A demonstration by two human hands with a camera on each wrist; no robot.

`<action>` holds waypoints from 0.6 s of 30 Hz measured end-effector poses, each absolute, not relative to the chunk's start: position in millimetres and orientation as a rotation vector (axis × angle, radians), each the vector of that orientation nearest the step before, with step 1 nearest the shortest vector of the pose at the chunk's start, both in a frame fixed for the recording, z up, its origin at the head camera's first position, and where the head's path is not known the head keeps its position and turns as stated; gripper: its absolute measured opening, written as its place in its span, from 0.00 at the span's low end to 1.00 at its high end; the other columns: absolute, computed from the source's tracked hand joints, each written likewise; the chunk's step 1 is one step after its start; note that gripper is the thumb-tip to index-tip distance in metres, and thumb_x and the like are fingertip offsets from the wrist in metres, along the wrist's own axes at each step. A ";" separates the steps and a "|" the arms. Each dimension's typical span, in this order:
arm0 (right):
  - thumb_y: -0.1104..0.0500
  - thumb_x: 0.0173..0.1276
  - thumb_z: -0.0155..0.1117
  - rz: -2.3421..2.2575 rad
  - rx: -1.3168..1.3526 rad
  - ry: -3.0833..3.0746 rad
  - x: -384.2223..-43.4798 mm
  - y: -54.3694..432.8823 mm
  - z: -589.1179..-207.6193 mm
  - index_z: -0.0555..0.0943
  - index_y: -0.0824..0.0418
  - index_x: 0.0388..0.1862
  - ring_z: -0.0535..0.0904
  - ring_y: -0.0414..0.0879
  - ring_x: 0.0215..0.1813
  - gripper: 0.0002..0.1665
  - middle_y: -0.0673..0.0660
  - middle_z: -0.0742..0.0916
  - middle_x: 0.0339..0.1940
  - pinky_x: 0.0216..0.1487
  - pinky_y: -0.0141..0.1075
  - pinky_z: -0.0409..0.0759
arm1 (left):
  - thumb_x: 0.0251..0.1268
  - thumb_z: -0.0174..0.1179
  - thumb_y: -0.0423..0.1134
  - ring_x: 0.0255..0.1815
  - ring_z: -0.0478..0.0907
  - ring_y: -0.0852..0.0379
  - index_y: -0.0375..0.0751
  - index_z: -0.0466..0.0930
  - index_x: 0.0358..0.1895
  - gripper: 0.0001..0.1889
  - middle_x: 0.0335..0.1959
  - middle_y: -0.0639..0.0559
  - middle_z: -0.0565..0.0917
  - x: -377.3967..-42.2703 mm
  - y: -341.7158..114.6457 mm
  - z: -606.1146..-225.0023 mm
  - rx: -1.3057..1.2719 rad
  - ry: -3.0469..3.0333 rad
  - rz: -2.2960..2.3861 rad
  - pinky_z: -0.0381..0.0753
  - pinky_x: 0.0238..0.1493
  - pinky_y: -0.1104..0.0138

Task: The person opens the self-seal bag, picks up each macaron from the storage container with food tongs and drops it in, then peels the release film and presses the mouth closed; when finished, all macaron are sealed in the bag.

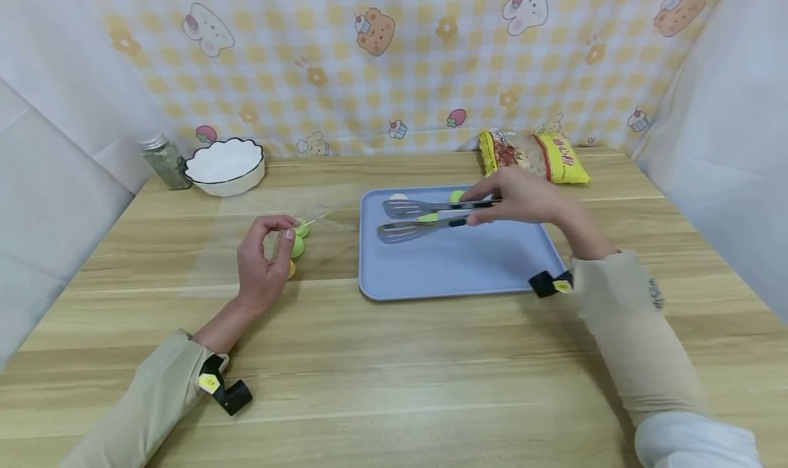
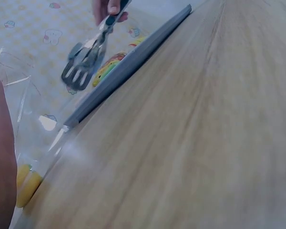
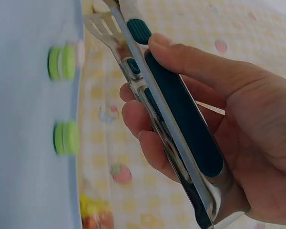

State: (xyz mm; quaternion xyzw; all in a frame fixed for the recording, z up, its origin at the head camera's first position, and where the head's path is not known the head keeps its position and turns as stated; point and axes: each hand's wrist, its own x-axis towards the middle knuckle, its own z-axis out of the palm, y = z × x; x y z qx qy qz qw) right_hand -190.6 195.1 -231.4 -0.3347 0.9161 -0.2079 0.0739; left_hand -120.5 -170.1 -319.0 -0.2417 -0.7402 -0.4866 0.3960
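My left hand pinches the edge of a clear plastic bag lying on the table. Inside it, beside the fingers, are green macarons and a yellow macaron, partly hidden by the hand. My right hand grips metal tongs with dark green handle pads, thumb on one arm and fingers round the other. Their slotted ends stand apart over the blue tray, nothing between them. On the tray sit two green macarons and a pale one near the back edge.
A white scalloped bowl with a dark rim and a glass jar of dried green stuff stand at the back left. A yellow packet lies behind the tray at the right. A checked curtain hangs behind the table.
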 end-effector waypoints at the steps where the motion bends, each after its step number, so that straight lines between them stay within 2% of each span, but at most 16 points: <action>1: 0.51 0.57 0.70 -0.618 -0.975 2.778 -189.4 204.1 -230.8 0.82 0.60 0.51 0.71 0.43 0.23 0.24 0.53 0.86 0.35 0.26 0.35 0.68 | 0.55 0.50 0.20 0.41 0.75 0.55 0.19 0.71 0.33 0.04 0.33 0.29 0.78 -120.5 -170.3 -318.8 -0.614 -1.874 -1.233 0.69 0.46 0.71; 6: 0.49 0.54 0.72 -0.665 -0.716 2.914 -181.6 243.4 -227.5 0.83 0.63 0.47 0.68 0.44 0.19 0.25 0.52 0.85 0.24 0.21 0.34 0.65 | 0.55 0.50 0.20 0.41 0.75 0.57 0.19 0.71 0.33 0.04 0.33 0.29 0.78 -121.6 -170.7 -319.5 -0.607 -1.870 -1.226 0.69 0.46 0.71; 10: 0.46 0.54 0.72 -0.675 -0.526 2.982 -177.7 266.3 -229.7 0.83 0.67 0.45 0.73 0.44 0.21 0.28 0.56 0.85 0.23 0.21 0.34 0.65 | 0.55 0.50 0.19 0.40 0.75 0.56 0.18 0.71 0.34 0.04 0.33 0.29 0.78 -122.2 -170.3 -320.1 -0.605 -1.871 -1.229 0.69 0.46 0.71; 14: 0.45 0.56 0.69 -0.617 -0.519 3.047 -176.3 279.8 -234.7 0.82 0.68 0.46 0.79 0.44 0.23 0.29 0.56 0.85 0.22 0.22 0.35 0.67 | 0.55 0.50 0.19 0.38 0.75 0.52 0.19 0.71 0.34 0.05 0.32 0.30 0.77 -121.9 -170.1 -321.0 -0.599 -1.873 -1.229 0.69 0.46 0.71; 18: 0.44 0.58 0.67 -0.552 -0.532 3.102 -177.7 283.6 -239.7 0.82 0.67 0.47 0.78 0.44 0.20 0.30 0.54 0.84 0.19 0.20 0.37 0.64 | 0.55 0.49 0.19 0.38 0.75 0.49 0.19 0.71 0.35 0.05 0.32 0.30 0.77 -121.7 -169.6 -321.1 -0.597 -1.876 -1.228 0.69 0.46 0.71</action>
